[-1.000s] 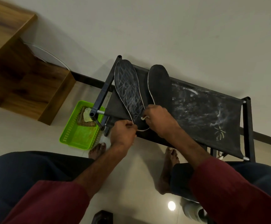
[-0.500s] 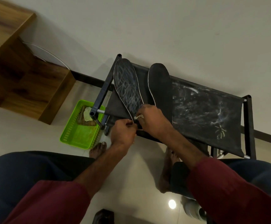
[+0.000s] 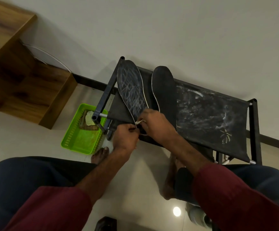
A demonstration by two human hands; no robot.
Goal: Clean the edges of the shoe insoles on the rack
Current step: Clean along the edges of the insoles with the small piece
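Your left grip [image 3: 125, 136] is clenched, fingers curled and pinching the thin pale rim at the heel of the left insole [image 3: 131, 90]. Your right grip [image 3: 157, 124] grasps a small pale scrap of cloth [image 3: 139, 121] and presses it against that same rim, just above your left fingers.

Both insoles lie on the left end of the rack [image 3: 108, 92], which has a black tubular frame with a slack black fabric shelf. Their rounded toes point toward the wall. The left insole is a long dark oval covered in pale scribbled scuff lines. The right insole [image 3: 164, 87] lies just beside it, plain matte black with a pale line along its left edge; your right grip hides its heel. To the right of the insoles, the fabric is smeared with dusty white streaks.

On the glossy floor left of the rack sits a bright green perforated plastic basket [image 3: 83, 139], holding a brownish item and a pale crumpled piece. A wood-grain cabinet [image 3: 23, 84] stands further left, against the wall.
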